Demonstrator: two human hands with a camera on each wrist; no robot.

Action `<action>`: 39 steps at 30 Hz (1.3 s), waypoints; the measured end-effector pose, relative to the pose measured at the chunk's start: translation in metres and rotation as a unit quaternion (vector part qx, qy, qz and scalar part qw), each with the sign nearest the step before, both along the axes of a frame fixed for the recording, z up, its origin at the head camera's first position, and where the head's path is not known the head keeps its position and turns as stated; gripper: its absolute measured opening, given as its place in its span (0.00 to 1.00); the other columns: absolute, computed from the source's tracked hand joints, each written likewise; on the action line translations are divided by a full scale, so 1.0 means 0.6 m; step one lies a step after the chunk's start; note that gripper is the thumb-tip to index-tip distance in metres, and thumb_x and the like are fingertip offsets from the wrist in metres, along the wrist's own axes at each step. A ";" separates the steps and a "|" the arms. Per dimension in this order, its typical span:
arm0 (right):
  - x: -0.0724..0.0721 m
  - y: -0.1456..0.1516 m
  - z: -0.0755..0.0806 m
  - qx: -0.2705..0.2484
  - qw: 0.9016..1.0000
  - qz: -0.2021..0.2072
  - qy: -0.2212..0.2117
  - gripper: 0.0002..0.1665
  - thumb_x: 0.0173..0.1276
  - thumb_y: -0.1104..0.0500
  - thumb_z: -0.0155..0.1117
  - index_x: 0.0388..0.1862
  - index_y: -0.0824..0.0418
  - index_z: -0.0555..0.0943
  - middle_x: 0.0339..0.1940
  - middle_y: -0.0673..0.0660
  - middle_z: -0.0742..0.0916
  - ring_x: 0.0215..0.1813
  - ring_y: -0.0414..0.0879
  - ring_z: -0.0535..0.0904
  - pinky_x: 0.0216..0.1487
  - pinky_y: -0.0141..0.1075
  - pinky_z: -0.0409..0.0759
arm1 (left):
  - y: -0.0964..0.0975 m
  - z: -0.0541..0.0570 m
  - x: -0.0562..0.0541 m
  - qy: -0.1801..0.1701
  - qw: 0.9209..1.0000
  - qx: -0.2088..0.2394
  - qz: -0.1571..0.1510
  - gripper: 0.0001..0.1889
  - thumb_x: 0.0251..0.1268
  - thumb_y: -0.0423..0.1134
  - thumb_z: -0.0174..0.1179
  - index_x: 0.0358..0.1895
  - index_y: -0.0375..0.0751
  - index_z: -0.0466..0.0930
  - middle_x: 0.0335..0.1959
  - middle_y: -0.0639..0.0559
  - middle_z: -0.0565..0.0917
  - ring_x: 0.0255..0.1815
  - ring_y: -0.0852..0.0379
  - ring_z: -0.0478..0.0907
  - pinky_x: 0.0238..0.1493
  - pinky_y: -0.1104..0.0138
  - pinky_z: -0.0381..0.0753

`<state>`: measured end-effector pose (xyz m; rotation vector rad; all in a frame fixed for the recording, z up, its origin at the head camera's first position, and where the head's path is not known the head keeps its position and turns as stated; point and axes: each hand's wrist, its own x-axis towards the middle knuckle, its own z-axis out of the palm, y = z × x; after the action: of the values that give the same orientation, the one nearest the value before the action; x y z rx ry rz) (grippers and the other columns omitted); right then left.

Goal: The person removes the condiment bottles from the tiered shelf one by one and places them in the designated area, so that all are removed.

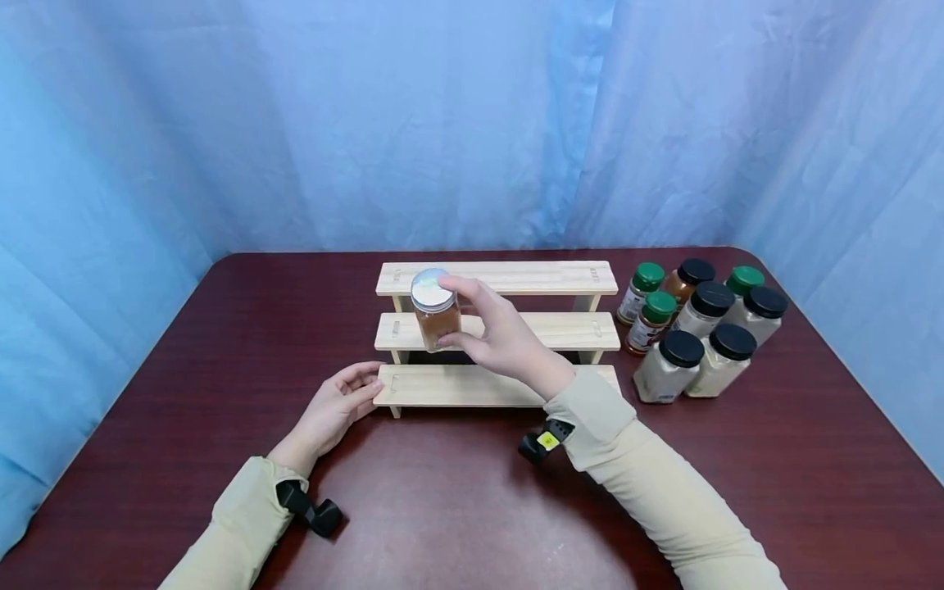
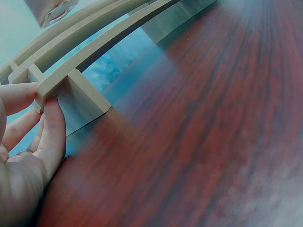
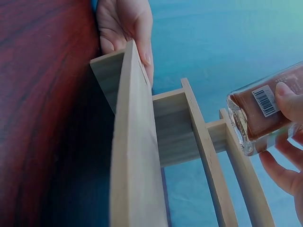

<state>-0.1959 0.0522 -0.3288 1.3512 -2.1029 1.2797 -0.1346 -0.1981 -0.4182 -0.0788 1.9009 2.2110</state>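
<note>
A three-tier wooden display rack (image 1: 472, 387) stands on the table. My left hand (image 1: 335, 410) pinches the left end of its lowest board between thumb and fingers, as the left wrist view confirms at the board's corner (image 2: 43, 90). Held up by my right hand (image 1: 509, 332) is a square clear spice jar (image 1: 437, 321) with a silver lid and brown powder inside. It is in front of the left part of the upper tiers, slightly tilted, apart from the boards in the right wrist view. A barcode label (image 3: 266, 100) shows on its underside.
Several spice jars stand close together to the right of the rack, some with green lids (image 1: 649, 276), others with black lids (image 1: 682, 348). They rest on a dark red wooden table (image 1: 184, 369). Pale blue curtains (image 1: 413, 123) hang behind and at both sides.
</note>
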 end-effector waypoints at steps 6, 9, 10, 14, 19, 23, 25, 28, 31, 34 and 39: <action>0.018 0.020 -0.005 0.005 1.000 0.010 0.017 0.42 0.49 0.73 0.72 0.61 0.63 0.63 0.54 0.66 0.77 0.56 0.58 0.76 0.54 0.39 0.79 | -0.001 0.001 0.000 -0.002 1.000 -0.001 0.004 0.15 0.68 0.27 0.51 0.57 0.37 0.68 0.35 0.58 0.75 0.36 0.67 0.77 0.40 0.75 0.79; 0.028 0.032 -0.009 0.004 1.000 0.017 0.026 0.41 0.47 0.74 0.73 0.59 0.63 0.63 0.54 0.66 0.77 0.55 0.57 0.75 0.51 0.40 0.81 | -0.001 0.000 0.000 -0.004 1.000 0.000 0.003 0.16 0.68 0.27 0.51 0.57 0.37 0.68 0.36 0.58 0.75 0.36 0.67 0.77 0.40 0.75 0.79; 0.031 0.036 -0.009 0.003 0.999 0.020 0.029 0.42 0.47 0.74 0.73 0.59 0.63 0.63 0.53 0.66 0.77 0.55 0.57 0.75 0.50 0.41 0.81 | -0.001 0.000 0.000 -0.005 1.000 0.001 0.003 0.16 0.68 0.27 0.51 0.57 0.36 0.67 0.36 0.58 0.75 0.36 0.67 0.77 0.40 0.75 0.79; 0.041 0.054 -0.013 -0.005 0.999 0.023 0.036 0.43 0.43 0.76 0.74 0.57 0.63 0.64 0.51 0.66 0.77 0.54 0.54 0.75 0.48 0.40 0.82 | -0.002 0.000 -0.001 -0.003 1.000 0.001 0.006 0.16 0.68 0.27 0.51 0.58 0.35 0.67 0.36 0.57 0.75 0.36 0.66 0.77 0.40 0.75 0.79; 0.051 0.078 -0.020 -0.009 0.998 0.025 0.062 0.45 0.40 0.76 0.75 0.59 0.62 0.65 0.49 0.65 0.78 0.54 0.49 0.75 0.54 0.30 0.77 | -0.001 0.001 -0.001 0.001 1.000 -0.003 0.006 0.18 0.68 0.27 0.51 0.59 0.32 0.65 0.37 0.57 0.75 0.37 0.66 0.77 0.41 0.75 0.79; 0.059 0.101 -0.026 -0.017 0.996 0.036 0.081 0.42 0.45 0.73 0.74 0.60 0.62 0.67 0.48 0.65 0.79 0.55 0.45 0.74 0.59 0.26 0.71 | -0.001 0.001 0.000 -0.002 1.000 -0.007 0.002 0.19 0.68 0.27 0.50 0.60 0.30 0.64 0.37 0.56 0.74 0.37 0.66 0.76 0.41 0.75 0.79; 0.064 0.113 -0.028 -0.020 0.996 0.039 0.080 0.36 0.54 0.66 0.73 0.60 0.63 0.67 0.48 0.65 0.79 0.56 0.43 0.74 0.60 0.25 0.70 | -0.001 0.001 -0.001 -0.002 1.000 -0.008 0.000 0.19 0.68 0.27 0.50 0.61 0.29 0.63 0.38 0.56 0.74 0.38 0.66 0.76 0.42 0.75 0.79; 0.071 0.135 -0.029 -0.009 0.997 0.027 0.069 0.27 0.65 0.54 0.63 0.59 0.64 0.68 0.49 0.65 0.78 0.58 0.39 0.72 0.61 0.25 0.69 | -0.001 0.002 -0.002 0.001 1.000 -0.008 0.001 0.20 0.68 0.28 0.51 0.61 0.28 0.63 0.38 0.55 0.74 0.38 0.66 0.76 0.42 0.74 0.79; 0.078 0.161 -0.032 0.015 0.998 0.002 0.058 0.28 0.67 0.48 0.58 0.58 0.65 0.67 0.50 0.63 0.78 0.59 0.36 0.71 0.61 0.23 0.67 | -0.001 0.003 -0.002 0.001 1.000 -0.008 0.001 0.21 0.68 0.29 0.52 0.62 0.27 0.62 0.39 0.54 0.74 0.38 0.66 0.77 0.42 0.74 0.79; 0.084 0.186 -0.038 0.024 0.998 -0.021 0.062 0.29 0.67 0.47 0.57 0.57 0.66 0.68 0.50 0.62 0.79 0.60 0.33 0.70 0.60 0.21 0.67 | 0.000 0.003 -0.001 -0.001 1.000 -0.004 0.003 0.21 0.68 0.29 0.52 0.62 0.28 0.62 0.39 0.54 0.74 0.37 0.66 0.77 0.42 0.75 0.79; 0.093 0.228 -0.046 0.021 0.996 -0.059 0.071 0.31 0.67 0.45 0.56 0.56 0.68 0.68 0.53 0.55 0.78 0.55 0.29 0.70 0.52 0.16 0.68 | 0.000 0.000 0.001 -0.007 1.000 -0.003 0.006 0.20 0.68 0.28 0.52 0.61 0.29 0.63 0.38 0.54 0.74 0.37 0.66 0.77 0.41 0.75 0.79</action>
<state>-0.1400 0.1891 -0.3564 1.2749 -2.0892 1.0668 -0.1340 -0.1979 -0.4179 -0.1085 1.9040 2.2073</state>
